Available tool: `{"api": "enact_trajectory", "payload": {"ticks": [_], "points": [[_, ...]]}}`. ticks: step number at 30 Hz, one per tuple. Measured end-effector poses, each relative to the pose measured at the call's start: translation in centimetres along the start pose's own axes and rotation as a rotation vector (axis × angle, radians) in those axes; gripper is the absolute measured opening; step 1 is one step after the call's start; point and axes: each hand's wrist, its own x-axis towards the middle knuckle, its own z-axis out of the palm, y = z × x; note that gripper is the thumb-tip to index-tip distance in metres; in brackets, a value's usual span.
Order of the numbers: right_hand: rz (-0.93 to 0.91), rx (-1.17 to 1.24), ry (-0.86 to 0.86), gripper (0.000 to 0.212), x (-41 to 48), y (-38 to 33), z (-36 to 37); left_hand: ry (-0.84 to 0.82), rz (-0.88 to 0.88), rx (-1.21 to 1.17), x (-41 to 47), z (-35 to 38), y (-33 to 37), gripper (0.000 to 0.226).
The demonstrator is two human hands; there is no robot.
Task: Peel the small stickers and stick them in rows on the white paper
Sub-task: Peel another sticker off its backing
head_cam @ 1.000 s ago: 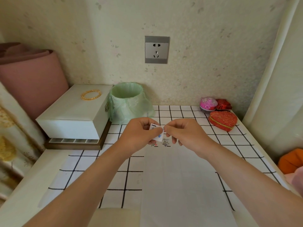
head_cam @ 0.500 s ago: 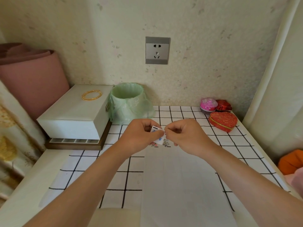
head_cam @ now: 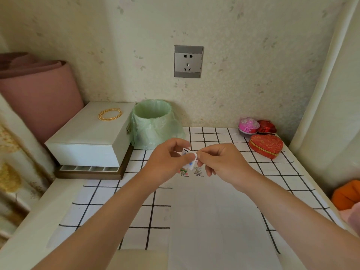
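Checked tablecloth (head_cam: 109, 201) covers the desk against a papered wall. The white paper (head_cam: 214, 221) lies flat on it, directly in front of the person. Both hands are raised just above the paper's far edge. The left hand (head_cam: 167, 162) grips the small sticker sheet (head_cam: 190, 159) between thumb and fingers. The right hand (head_cam: 224, 162) pinches at the sheet's right edge with thumb and forefinger; whether a sticker has lifted cannot be told. Two stickers (head_cam: 183, 171) sit side by side at the far edge of the paper, so the first row appears started.

Procedure, as judged: hold the sheet firm with the left hand and flex the backing slightly so a sticker corner rises. Catch that corner with a fingernail, peel slowly at a low angle, and touch only the margin of the adhesive. Place the sticker just beside the right-hand one, level with both, then press from the centre outward.

Markings: a dark printed strip runs along the sheet's top edge; its characters are too small to read. No legible brand shows on the wall socket (head_cam: 188, 61)
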Motion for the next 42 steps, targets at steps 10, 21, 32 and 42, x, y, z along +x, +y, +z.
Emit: {"api": "enact_trajectory", "payload": {"ticks": [10,21,32,42], "points": [[-0.176,-0.247,0.164,0.024,0.2,0.5,0.7,0.048,-0.009,-0.066,-0.4,1.3,0.0,0.010],[-0.152,-0.256,0.192,0.014,0.6,1.2,1.1,0.049,-0.107,-0.135,-0.5,1.0,0.2,0.010],[-0.092,-0.043,0.183,0.010,0.3,0.5,2.4,-0.012,-0.092,-0.122,-0.5,-0.9,-0.3,0.009],[-0.153,-0.110,0.385,0.018,3.3,-1.3,4.3,0.161,-0.045,0.224,0.3,-5.9,-1.5,0.018]]}}
